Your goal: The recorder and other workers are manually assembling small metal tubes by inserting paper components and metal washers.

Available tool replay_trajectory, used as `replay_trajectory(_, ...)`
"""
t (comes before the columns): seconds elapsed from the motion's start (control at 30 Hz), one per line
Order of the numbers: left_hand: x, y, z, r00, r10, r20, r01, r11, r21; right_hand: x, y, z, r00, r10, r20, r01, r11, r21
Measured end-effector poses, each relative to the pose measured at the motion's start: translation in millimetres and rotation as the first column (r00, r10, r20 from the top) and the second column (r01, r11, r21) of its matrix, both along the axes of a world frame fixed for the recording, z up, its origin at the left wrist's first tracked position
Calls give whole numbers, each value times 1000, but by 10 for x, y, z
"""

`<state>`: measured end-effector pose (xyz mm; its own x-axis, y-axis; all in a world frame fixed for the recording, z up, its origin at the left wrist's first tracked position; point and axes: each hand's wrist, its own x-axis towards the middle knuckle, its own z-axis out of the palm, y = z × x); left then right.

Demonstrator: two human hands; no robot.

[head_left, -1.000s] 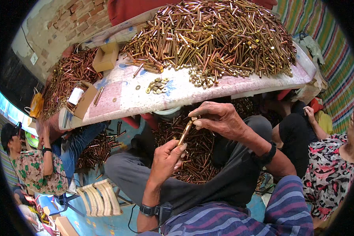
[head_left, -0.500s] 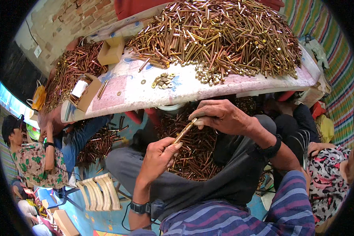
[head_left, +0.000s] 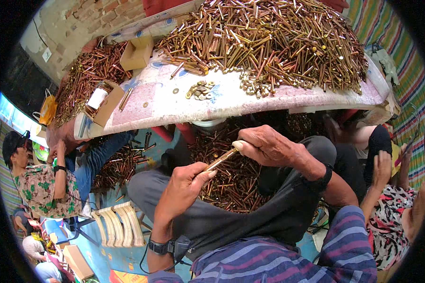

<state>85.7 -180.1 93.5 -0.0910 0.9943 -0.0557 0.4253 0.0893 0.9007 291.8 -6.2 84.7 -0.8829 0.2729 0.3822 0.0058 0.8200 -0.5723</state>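
Above my lap, a long gold-coloured metal bolt (head_left: 221, 159) is held at a slant between both hands. My left hand (head_left: 182, 186) is closed round its lower end, thumb lying along the shaft. At the upper end, my right hand (head_left: 269, 147) pinches the tip with thumb and curled fingers, which hide what sits there. Many similar bolts (head_left: 233, 188) lie in a heap between my legs. On the table (head_left: 160, 111) in front, a small pile of washers (head_left: 202, 90) lies beside a cluster of small nuts (head_left: 259, 87).
A large heap of bolts (head_left: 269, 42) covers the table's far right, another heap (head_left: 92, 70) its left. Two cardboard boxes (head_left: 136, 53) stand between them. One person (head_left: 47, 188) sits at the left, another (head_left: 394, 217) at the right. A slatted stool (head_left: 120, 226) stands on the blue floor.
My right hand has turned at the bolt's upper end, its fingers now curled in closer. The left hand keeps its hold. The person at the right has raised a hand.
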Motion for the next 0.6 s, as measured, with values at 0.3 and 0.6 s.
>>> replay_trajectory(0.3,63,20,34,999,13,-47,-12,1000,19,20,-117,26,989,-90,118,135,874,-466)
replay_trajectory(0.6,93,49,-44,999,8,40,-5,998,-63,48,-111,-75,994,-113,-6,113,989,90)
